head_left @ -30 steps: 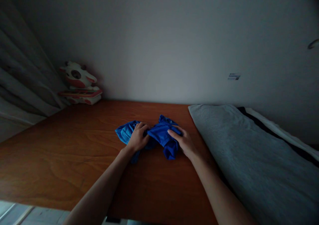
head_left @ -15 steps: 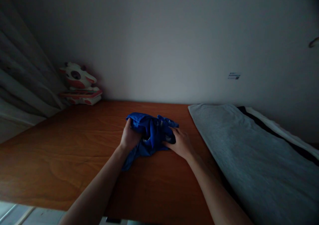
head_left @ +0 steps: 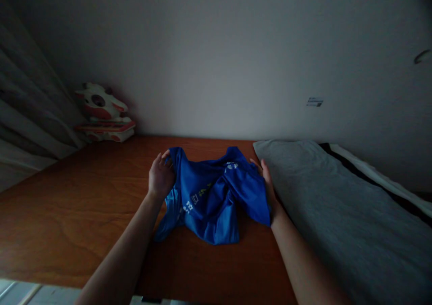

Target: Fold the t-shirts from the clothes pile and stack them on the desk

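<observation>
A blue shirt (head_left: 202, 183) with white and yellowish prints is partly spread on the brown wooden tabletop, its lower part a lighter blue. Folds run through its middle, and its full outline cannot be made out. My left hand (head_left: 162, 175) pinches the upper left corner and lifts it a little. At the right edge my right hand (head_left: 268, 183) has hold of the cloth, which covers part of the palm and fingers.
Grey fabric (head_left: 324, 197) lies flat on the right, with black and white cloth edges beyond it. A cow-shaped toy keyboard (head_left: 104, 116) stands at the back left by a pale curtain (head_left: 27, 107). A wall (head_left: 209, 62) closes off the back.
My hands have moved apart, left hand to the left and right hand to the right. The bunched blue shirt has opened out wider between them, and its prints now show.
</observation>
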`<state>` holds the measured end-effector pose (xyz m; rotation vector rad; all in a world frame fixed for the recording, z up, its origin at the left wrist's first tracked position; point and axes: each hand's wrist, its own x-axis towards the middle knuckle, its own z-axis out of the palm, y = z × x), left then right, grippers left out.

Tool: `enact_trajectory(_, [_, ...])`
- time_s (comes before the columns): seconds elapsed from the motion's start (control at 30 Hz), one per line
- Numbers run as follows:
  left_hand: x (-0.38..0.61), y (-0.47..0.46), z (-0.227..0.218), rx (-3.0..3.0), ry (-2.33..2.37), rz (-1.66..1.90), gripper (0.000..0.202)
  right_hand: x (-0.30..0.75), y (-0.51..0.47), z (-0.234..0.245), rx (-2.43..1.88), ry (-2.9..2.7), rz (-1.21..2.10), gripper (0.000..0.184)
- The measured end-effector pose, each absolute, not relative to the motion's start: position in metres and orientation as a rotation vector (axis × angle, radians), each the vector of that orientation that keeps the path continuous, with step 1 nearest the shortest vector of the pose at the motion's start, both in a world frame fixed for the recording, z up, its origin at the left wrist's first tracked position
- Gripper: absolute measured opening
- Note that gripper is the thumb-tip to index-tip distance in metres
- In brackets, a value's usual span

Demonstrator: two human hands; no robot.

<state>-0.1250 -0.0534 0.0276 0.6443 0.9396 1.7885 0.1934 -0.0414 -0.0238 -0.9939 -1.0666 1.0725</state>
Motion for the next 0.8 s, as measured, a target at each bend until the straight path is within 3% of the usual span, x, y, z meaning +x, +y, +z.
enact_trajectory(0.17, [-0.116,-0.053,0.006,1.474,1.712,1.801,0.031,0.191,-0.041,-0.022,-1.285,-1.269,0.622,0.064])
enact_trajectory(0.27, [-0.109,-0.063,0.003,2.052,1.782,1.449,0.034,0.187,-0.049,-0.023,-1.467,-1.641,0.233,0.068])
enact_trajectory(0.33, [-0.104,-0.068,0.001,2.242,1.836,1.147,0.047,0.187,-0.053,-0.026,-1.587,-1.783,0.145,0.071])
enact_trajectory(0.4, [-0.101,-0.070,-0.004,2.273,1.952,0.893,0.065,0.189,-0.051,-0.030,-1.684,-1.811,0.183,0.070])
enact_trajectory(0.47, [-0.101,-0.069,-0.011,2.240,2.062,0.734,0.072,0.193,-0.047,-0.034,-1.683,-1.767,0.304,0.055])
enact_trajectory(0.6, [-0.109,-0.062,-0.019,2.240,2.111,0.661,0.044,0.207,-0.038,-0.037,-1.550,-1.660,0.513,0.018])
enact_trajectory(0.67, [-0.115,-0.058,-0.018,2.251,2.100,0.728,0.033,0.214,-0.035,-0.036,-1.542,-1.595,0.544,0.017])
enact_trajectory(0.8, [-0.118,-0.060,-0.004,2.237,2.122,1.081,0.031,0.223,-0.026,-0.033,-1.538,-1.396,0.667,0.036])
